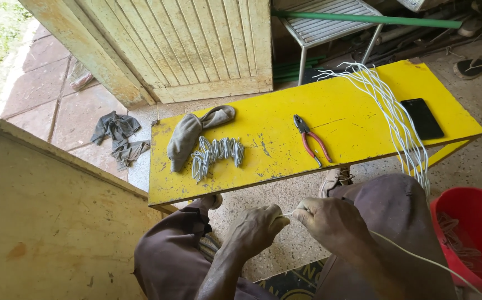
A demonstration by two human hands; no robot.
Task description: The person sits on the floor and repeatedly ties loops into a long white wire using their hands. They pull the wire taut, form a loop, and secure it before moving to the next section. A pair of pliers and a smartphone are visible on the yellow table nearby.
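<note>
A grey cloth (188, 139) and a bundle of coiled white wire (216, 154) lay at the left of the yellow worktop (274, 119), with red-handled pliers (311, 140), loose white wires (396, 116) and a black phone (422, 118) further right. Below its front edge, the left hand (255, 230) and right hand (330, 222) each kept a clenched grip on one thin white wire (285, 214), apparently working its end, which called for steady fingertip control. A red bucket (477, 222) stood at far right.
</note>
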